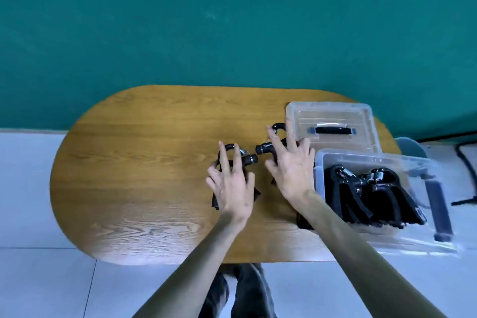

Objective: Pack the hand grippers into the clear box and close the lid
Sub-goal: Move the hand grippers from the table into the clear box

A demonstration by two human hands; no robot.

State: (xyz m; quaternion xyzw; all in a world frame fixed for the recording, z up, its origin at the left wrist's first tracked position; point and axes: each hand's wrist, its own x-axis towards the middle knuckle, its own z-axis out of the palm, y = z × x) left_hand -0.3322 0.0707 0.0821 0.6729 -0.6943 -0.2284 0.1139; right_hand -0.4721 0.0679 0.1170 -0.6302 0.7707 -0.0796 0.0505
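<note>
Two black spring-loaded hand grippers lie on the oval wooden tabletop (144,162), left of the clear plastic box (320,178). The left hand (231,183) covers one gripper (236,156), the right hand (290,170) the other (268,147); fingers are spread, not yet clamped round the handles. The box already holds a heap of black grippers (366,196); its clear lid with black handle (333,121) lies behind. Risks, as judged: sprung handles slipping from a loose hold, and the piled load standing proud, preventing lid closure.
</note>
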